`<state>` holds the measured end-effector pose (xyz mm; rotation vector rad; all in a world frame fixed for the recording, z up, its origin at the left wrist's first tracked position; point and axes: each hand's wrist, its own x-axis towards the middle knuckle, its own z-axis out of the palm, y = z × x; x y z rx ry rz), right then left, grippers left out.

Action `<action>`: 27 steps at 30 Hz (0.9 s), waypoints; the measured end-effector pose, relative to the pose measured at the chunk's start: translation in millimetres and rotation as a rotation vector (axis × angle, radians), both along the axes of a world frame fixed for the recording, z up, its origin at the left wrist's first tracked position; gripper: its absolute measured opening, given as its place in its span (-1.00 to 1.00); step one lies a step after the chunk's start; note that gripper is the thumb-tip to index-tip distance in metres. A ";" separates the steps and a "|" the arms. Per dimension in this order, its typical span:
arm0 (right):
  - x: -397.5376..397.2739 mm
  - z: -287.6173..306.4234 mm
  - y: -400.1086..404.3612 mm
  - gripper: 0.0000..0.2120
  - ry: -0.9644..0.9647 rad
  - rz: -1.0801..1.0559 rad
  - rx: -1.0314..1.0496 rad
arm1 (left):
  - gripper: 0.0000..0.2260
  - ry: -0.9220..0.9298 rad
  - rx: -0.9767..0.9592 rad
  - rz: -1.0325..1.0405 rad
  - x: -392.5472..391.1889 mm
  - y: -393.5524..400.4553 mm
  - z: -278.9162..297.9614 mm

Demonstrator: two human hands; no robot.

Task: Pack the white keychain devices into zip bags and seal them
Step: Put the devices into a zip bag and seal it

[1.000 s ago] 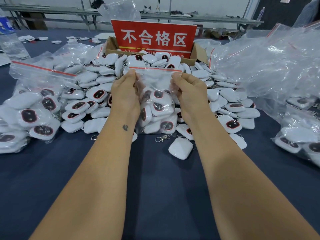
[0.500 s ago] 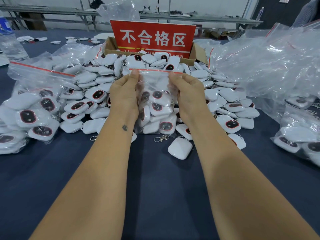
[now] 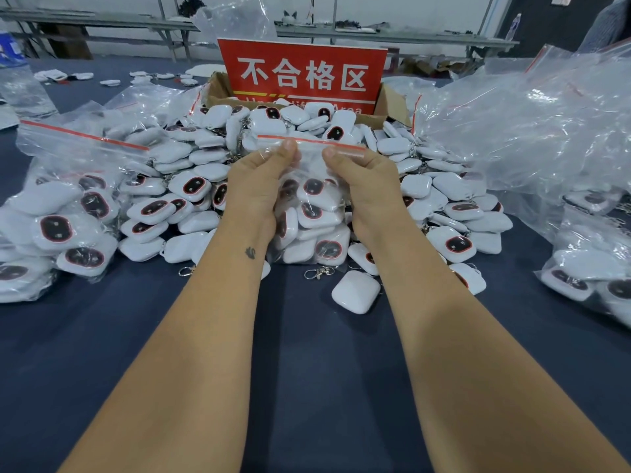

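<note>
Meanwhile, at a packing table (image 3: 307, 370), a worker's left hand (image 3: 254, 186) and right hand (image 3: 367, 184) pinch the top of a filled bag (image 3: 310, 213), thumbs and fingers clamped on the plastic just below its red zip strip (image 3: 312, 141). The two pinches sit close together near the strip's middle, a hold that appears meant to bring the two lips into line so the seal can be pressed along its length; whether any of it has already closed cannot be told. Below the grip, the bag stands on the table, its weight resting there, not hanging from the fingers, with white devices (image 3: 312, 187) stacked inside. Behind and to either side of the grip lies a loose heap of devices (image 3: 191, 189) not yet packed, and one stray device (image 3: 356, 291) sits nearer the worker than the bag. Beyond the grip rises a red sign (image 3: 303, 75) in a cardboard box (image 3: 392, 102). Left of the hands rests another filled bag (image 3: 68, 213); to the right, a pile of empty bags (image 3: 529, 124). By this measure the job is part done, with much left.
</note>
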<state>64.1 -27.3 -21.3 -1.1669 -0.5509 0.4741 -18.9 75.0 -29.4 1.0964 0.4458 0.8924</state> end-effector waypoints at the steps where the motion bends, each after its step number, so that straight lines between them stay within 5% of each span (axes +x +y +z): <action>1: -1.0 -0.5 0.6 -0.97 -0.008 -0.005 0.000 | -0.84 0.006 0.007 0.003 -0.1 -1.4 0.5; 16: -4.2 -3.0 0.9 -0.96 -0.035 0.037 0.049 | -0.97 -0.045 0.104 -0.150 -1.7 -9.4 1.1; 27: -5.7 3.0 1.0 -0.90 -0.015 -0.070 -0.047 | -0.73 0.079 0.105 -0.058 -0.6 -10.2 2.6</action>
